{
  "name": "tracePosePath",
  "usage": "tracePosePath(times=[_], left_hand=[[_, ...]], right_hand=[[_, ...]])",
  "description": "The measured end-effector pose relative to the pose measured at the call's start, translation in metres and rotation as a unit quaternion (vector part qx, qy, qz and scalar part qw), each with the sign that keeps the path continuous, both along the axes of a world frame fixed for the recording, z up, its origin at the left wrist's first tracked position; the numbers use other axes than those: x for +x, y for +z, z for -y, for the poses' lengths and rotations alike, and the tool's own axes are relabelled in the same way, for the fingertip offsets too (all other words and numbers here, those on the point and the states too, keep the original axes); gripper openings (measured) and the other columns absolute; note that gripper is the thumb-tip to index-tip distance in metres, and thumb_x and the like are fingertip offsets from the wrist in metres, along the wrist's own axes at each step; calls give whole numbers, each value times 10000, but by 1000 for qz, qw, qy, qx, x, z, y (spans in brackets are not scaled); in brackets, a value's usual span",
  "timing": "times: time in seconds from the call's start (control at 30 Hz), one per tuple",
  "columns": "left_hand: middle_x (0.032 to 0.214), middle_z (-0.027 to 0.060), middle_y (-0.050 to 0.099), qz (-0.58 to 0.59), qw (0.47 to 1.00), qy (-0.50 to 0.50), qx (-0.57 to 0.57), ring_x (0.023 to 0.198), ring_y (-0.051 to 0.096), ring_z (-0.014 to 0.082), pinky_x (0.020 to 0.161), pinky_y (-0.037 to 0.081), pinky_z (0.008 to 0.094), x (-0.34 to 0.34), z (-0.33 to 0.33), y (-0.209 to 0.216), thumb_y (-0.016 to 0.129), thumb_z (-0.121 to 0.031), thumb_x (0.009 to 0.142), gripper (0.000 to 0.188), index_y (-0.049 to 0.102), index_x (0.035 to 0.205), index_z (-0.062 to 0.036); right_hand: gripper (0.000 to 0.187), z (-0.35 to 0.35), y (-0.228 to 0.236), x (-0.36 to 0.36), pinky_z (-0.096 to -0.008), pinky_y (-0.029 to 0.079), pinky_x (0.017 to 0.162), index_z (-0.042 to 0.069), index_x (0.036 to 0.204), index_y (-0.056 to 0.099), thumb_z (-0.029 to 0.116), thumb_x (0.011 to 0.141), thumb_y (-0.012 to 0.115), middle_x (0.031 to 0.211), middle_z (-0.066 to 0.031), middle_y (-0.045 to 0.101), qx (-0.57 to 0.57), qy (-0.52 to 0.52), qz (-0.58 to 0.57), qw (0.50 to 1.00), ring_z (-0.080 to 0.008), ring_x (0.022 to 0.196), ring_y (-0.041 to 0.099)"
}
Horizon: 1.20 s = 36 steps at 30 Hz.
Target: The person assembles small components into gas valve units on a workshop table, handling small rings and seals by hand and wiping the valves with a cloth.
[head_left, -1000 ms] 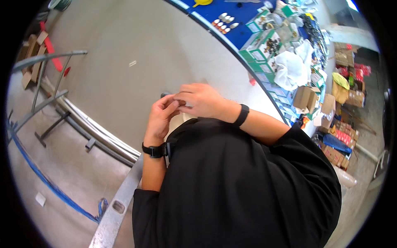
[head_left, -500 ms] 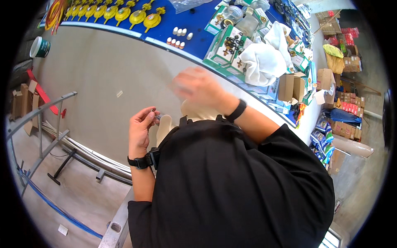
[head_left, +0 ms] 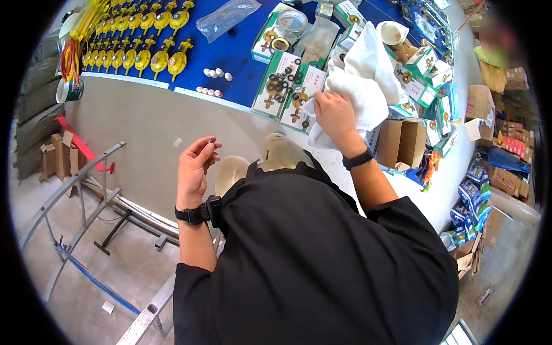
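My right hand (head_left: 338, 118) reaches to the table's near edge, its fingers closed on the edge of a white cloth (head_left: 363, 98) that lies heaped over boxes. Just left of those fingers, small black rubber rings (head_left: 280, 85) lie scattered on white-and-green boxes (head_left: 266, 102). My left hand (head_left: 194, 167) is raised in front of my body, thumb and fingers pinched together. Something small and dark seems to be at its fingertips, too small to name.
Rows of yellow gas regulators (head_left: 155, 62) stand on the blue tabletop (head_left: 198, 57) at the far left. Small white bottles (head_left: 214, 73) and a clear plastic bag (head_left: 227, 18) lie nearer the middle. An open cardboard box (head_left: 402, 142) sits to the right, a metal frame (head_left: 86, 190) at the left.
My right hand has moved right and onto the white cloth. The left hand stays pinched in front of me. The view has shifted toward the table, showing more regulators.
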<state>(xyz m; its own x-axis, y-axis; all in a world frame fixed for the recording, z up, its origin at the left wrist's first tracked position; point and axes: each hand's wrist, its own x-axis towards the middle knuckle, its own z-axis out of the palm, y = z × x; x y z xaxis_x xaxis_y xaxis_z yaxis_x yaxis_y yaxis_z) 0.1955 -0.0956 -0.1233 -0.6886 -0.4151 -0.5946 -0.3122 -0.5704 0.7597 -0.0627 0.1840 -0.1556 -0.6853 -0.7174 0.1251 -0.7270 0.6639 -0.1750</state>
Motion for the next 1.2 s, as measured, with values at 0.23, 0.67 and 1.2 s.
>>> tracePosePath(times=[0.23,0.67,1.2], left_hand=[[1090,104,741,28,999,-35,-23,801,663,122,772,547,255,-48,-10,12,712,-122,993,289,686,1250,6],[1100,105,744,24,994,-103,-12,836,663,119,795,543,262,-95,1,15,720,-132,986,292,693,1246,-2],[1126,125,766,-51,914,-401,46,827,680,127,768,542,249,-231,69,-8,714,-95,974,265,696,1223,-8]], right_hand=[[56,8,25,-12,-404,481,892,63,825,692,115,812,675,954,-101,642,5,45,11,999,-287,1015,642],[112,32,3,-14,-393,482,893,75,899,695,175,861,727,894,-73,673,-96,43,69,992,-271,964,652],[194,58,10,23,-364,452,918,116,886,722,277,803,791,893,-33,665,-2,-155,23,988,-225,952,630]])
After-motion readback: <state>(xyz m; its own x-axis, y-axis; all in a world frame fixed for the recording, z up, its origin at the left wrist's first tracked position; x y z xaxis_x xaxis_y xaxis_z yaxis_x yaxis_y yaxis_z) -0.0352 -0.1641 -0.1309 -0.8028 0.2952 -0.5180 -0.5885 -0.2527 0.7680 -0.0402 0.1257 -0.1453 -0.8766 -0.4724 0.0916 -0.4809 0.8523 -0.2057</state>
